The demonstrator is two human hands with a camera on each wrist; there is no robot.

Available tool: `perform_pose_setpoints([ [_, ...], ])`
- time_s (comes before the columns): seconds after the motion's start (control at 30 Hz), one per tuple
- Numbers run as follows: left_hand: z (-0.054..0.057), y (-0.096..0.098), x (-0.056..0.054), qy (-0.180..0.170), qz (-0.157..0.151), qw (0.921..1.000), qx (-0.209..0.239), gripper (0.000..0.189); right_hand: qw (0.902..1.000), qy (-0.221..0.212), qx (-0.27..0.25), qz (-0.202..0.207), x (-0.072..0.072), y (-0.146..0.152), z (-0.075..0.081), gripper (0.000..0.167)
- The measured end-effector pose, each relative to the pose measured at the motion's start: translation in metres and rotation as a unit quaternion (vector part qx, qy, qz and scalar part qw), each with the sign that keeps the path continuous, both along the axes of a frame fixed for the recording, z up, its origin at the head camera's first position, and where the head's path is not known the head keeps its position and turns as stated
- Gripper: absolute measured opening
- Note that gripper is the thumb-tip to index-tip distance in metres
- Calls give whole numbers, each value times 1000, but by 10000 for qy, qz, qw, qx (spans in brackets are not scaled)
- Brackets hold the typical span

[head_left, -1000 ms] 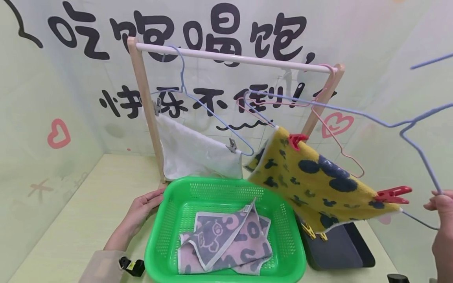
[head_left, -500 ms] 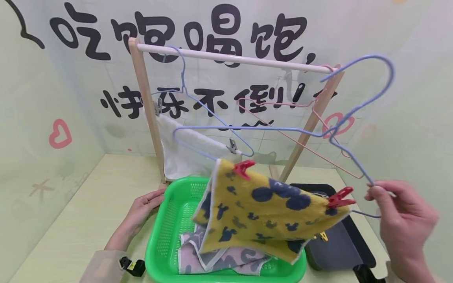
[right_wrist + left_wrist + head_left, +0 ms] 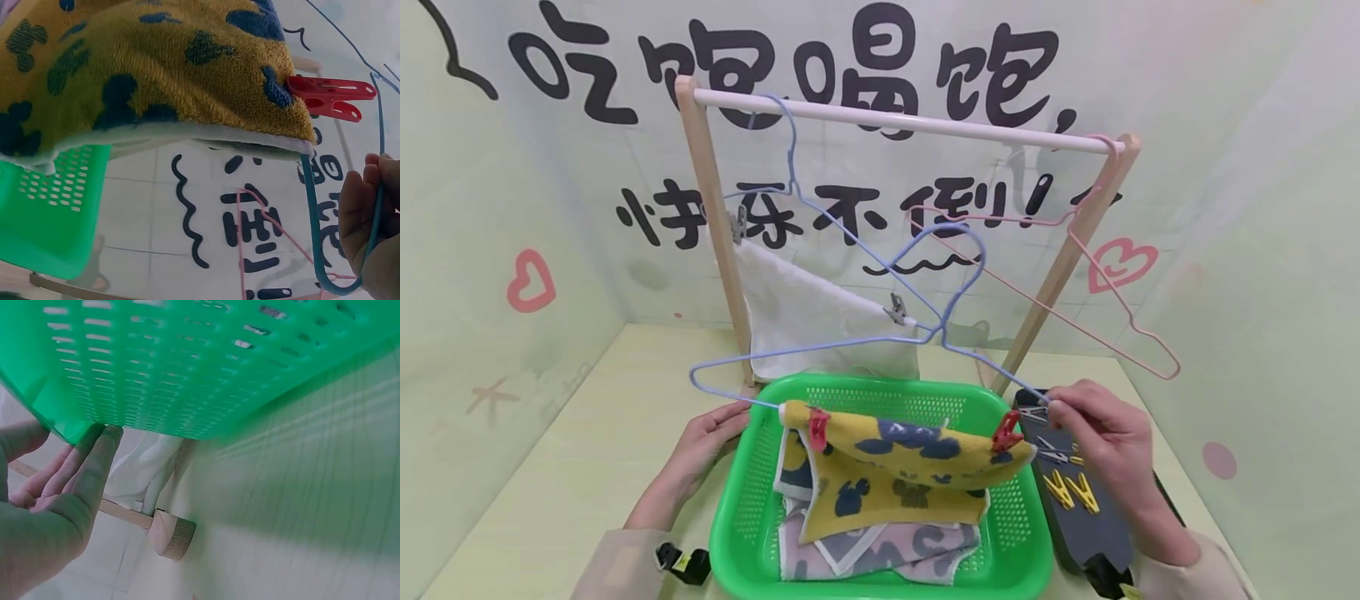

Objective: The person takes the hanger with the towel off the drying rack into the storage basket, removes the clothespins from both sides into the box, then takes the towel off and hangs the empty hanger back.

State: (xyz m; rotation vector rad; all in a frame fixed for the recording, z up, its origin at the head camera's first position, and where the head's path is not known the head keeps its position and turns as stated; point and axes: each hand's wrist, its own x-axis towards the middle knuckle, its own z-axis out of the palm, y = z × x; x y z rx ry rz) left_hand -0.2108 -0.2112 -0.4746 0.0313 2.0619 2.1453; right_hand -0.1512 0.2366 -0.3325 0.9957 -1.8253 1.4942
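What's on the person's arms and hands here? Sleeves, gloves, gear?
Both hands are bare, no gloves: left hand, right hand. Light beige long sleeves cover both forearms. A small black device with a yellow label sits at the left wrist; a similar one shows under the right.

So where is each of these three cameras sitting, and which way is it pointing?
Head: worn on the head, looking forward and down at the green plastic basket; both hands show.
Left wrist: low beside the left hand, looking up at the basket's underside.
Right wrist: under the yellow mouse-print towel, looking up; right hand's fingers grip the blue wire hanger.
All three share the basket.
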Motion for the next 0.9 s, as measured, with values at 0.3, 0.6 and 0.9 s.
perform_pose_setpoints([
  [0.3, -2, 1, 0, 265, 77, 9996, 43, 37, 9920, -633, 949, -548, -6, -11, -35, 24],
  [0.6, 16, -1, 13, 1081, 548, 9814, -1488, 40, 9883, -921, 1062, -588, -13, -18, -61, 28],
  [0.9, 31, -16, 38, 1548, -225, 9871, -348, 34, 9788, -1176, 1217, -1152, -9, -23, -75, 22],
])
